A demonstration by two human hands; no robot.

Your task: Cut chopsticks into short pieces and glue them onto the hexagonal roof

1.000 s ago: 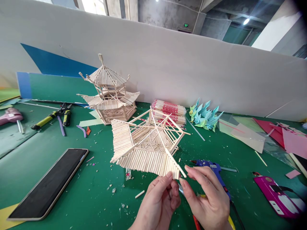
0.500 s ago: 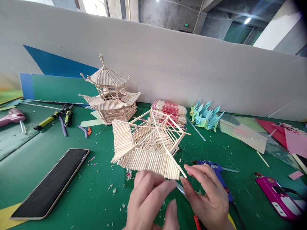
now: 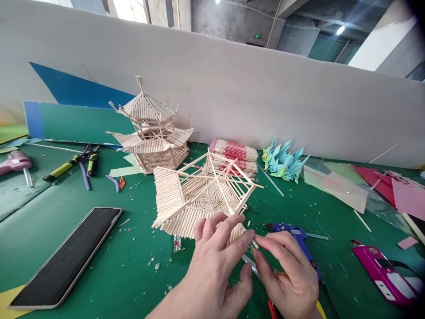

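Observation:
A half-built roof of thin wooden sticks (image 3: pixel 199 195) lies on the green table (image 3: pixel 139 266) in front of me. My left hand (image 3: pixel 215 261) rests with its fingers spread over the roof's near edge. My right hand (image 3: pixel 288 274) pinches the tip of a protruding stick at the roof's near right corner. A finished two-tier stick pagoda (image 3: pixel 149 133) stands behind the roof by the white wall.
A black phone (image 3: pixel 66 257) lies at the left. Yellow-handled cutters (image 3: pixel 76 161) and a pink glue gun (image 3: pixel 15 161) are far left. A blue glue gun (image 3: pixel 292 235) lies by my right hand. Wrapped stick bundles (image 3: pixel 235 155), paper cranes (image 3: pixel 282 161), coloured paper (image 3: pixel 381 186) and a magenta case (image 3: pixel 385 274) sit to the right.
My left hand has moved up from beneath the roof's edge and now lies over it with fingers spread. My right hand stays pinched at the corner stick.

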